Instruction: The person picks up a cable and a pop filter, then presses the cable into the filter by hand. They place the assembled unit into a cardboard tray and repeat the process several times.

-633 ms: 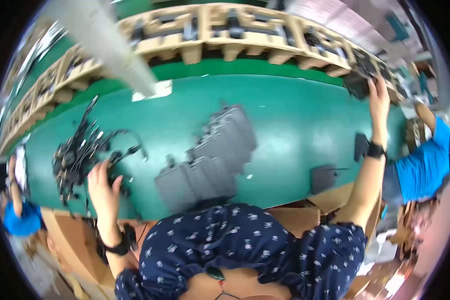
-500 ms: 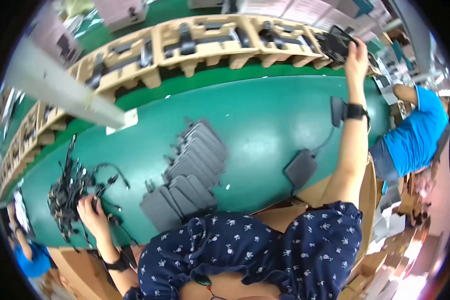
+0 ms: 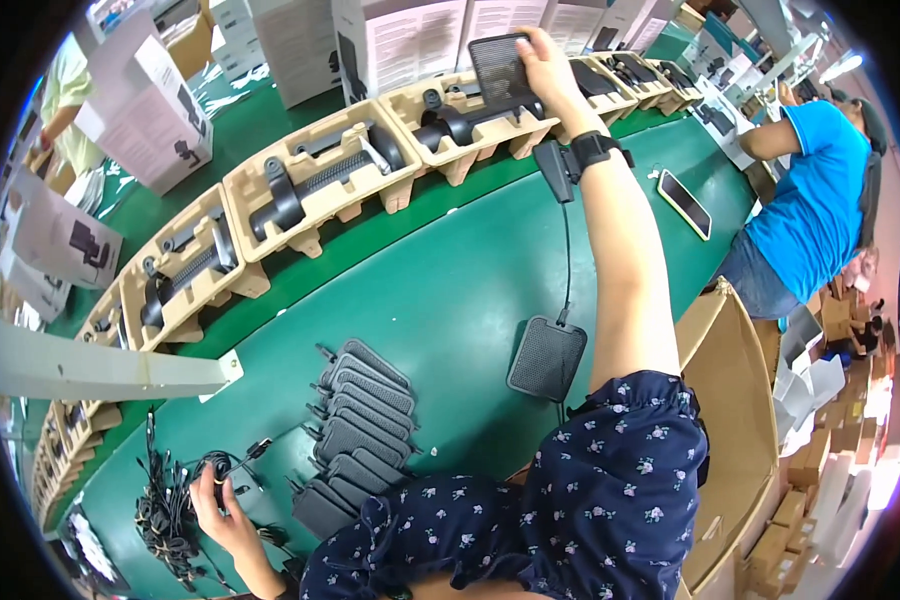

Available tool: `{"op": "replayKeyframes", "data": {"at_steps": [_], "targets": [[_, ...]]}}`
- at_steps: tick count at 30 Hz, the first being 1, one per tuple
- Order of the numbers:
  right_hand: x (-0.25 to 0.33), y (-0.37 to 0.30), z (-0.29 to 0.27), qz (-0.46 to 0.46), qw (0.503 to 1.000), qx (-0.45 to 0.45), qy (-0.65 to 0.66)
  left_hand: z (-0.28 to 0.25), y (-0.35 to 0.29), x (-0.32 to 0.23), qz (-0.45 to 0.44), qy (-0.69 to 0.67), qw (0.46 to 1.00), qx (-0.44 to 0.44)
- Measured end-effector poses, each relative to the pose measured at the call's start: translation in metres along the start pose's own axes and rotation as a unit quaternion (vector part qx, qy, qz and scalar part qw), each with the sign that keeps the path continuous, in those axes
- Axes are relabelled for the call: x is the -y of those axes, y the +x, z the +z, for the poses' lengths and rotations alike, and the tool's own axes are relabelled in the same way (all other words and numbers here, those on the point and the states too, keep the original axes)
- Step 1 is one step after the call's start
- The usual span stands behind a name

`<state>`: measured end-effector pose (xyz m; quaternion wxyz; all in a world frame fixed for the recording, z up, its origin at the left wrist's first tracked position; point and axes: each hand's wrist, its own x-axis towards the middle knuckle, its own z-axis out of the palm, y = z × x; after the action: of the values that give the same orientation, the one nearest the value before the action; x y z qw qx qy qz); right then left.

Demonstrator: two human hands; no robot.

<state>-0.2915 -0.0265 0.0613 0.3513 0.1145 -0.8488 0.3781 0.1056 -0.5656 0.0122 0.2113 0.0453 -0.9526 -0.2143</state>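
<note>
In my right hand [image 3: 553, 75] is a dark flat panel with a mesh face [image 3: 502, 72], tilted up by its edge. It is over a moulded cardboard tray [image 3: 402, 112] that has black parts in it. My left hand [image 3: 228, 520] is closed round a small coiled black cable [image 3: 220, 468]. That hand is beside a tangled pile of black cables [image 3: 165, 515]. To the right of the pile lies an overlapping row of similar grey mesh panels [image 3: 365, 425]. Another mesh panel [image 3: 548, 357] rests by my right arm, with a cord running up to a black piece at my wrist strap [image 3: 555, 170].
A line of filled cardboard trays [image 3: 315, 190] curves along the far side, with printed boxes [image 3: 400, 50] behind. A grey metal post [image 3: 110, 368] juts in at left. A phone [image 3: 685, 205] lies at right, near a person in blue [image 3: 815, 200]. An open carton [image 3: 735, 400] stands beside me.
My view has shifted toward the right. My left hand has lifted the coiled cable clear of the pile's edge. The panel in my right hand now stands more upright above a tray.
</note>
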Motion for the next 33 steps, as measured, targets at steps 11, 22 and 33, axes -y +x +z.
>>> {"op": "replayKeyframes", "data": {"at_steps": [11,22,33], "targets": [[0.009,-0.060,0.034,-0.033,0.932,-0.046,-0.359,0.024,0.019,-0.025,0.059,-0.046,0.994,0.080],[0.314,-0.218,0.109,-0.362,0.870,0.325,0.074,-0.024,0.024,-0.073,0.163,-0.015,0.984,0.071],[0.380,-0.224,0.077,-0.020,0.894,0.302,0.329,-0.053,0.018,-0.077,-0.195,-0.378,0.902,0.071]]}}
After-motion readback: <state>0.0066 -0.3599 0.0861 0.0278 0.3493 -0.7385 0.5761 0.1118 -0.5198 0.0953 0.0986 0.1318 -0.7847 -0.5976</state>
